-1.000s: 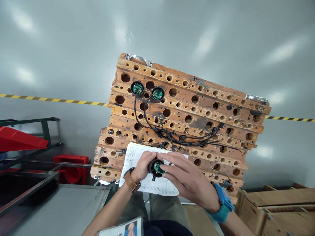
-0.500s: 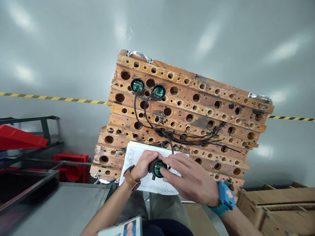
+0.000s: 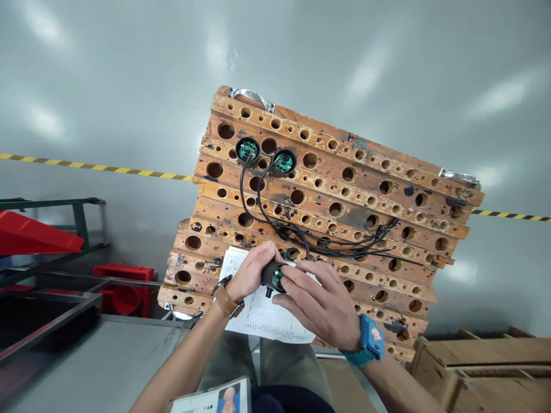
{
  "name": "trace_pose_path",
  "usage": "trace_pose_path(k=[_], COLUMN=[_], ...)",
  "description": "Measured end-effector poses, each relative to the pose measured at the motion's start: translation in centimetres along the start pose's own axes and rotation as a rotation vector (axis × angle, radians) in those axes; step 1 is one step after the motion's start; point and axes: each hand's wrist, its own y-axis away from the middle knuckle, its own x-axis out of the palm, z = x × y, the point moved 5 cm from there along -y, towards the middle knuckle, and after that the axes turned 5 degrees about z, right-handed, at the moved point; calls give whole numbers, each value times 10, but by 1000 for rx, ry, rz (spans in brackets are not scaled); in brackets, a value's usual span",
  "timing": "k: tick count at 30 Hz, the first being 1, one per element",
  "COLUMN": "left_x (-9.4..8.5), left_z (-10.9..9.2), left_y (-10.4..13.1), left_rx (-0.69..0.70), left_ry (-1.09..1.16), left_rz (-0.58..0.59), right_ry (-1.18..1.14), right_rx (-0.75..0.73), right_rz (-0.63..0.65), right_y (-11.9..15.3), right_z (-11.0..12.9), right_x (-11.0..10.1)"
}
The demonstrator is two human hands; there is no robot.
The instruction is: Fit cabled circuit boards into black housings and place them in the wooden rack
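Note:
My left hand [image 3: 252, 274] is closed around a round black housing [image 3: 270, 274] and holds it tilted above the printed sheets [image 3: 262, 317]. A green circuit board [image 3: 278, 277] shows in the housing's open face, which points toward my right hand [image 3: 325, 298]. The right fingers are bent over that face and touch the board's edge; their tips partly hide it. From behind the right fingers a black cable [image 3: 307, 244] runs up to a bundle of cables [image 3: 344, 248]. Two similar housings with green boards [image 3: 247, 150] [image 3: 284, 163] sit farther off, each with its own cable.
Beneath everything lies a wooden board with rows of round holes [image 3: 297, 197] and metal handles [image 3: 252, 97]. To the left stand a metal rack [image 3: 81, 221] and red bins [image 3: 124, 292]. Wooden crates [image 3: 495, 350] are at the lower right. Yellow-black tape [image 3: 94, 167] crosses the floor.
The housing has been raised slightly and turned so its open face points more to the right. My right hand has shifted left and up, covering more of the board.

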Motion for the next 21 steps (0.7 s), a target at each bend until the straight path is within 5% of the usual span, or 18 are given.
trace_pose_path(k=[9,21], left_x=[5,1], left_z=[-17,-8], left_y=[-22,-26], left_rx=[196,257], left_ry=[-86,-296], left_rz=[-113,-184], right_ry=[-78,-85], right_rx=[203,287], right_rz=[-207,-97], right_y=[-2,-3], right_z=[-12,-18], right_x=[10,20])
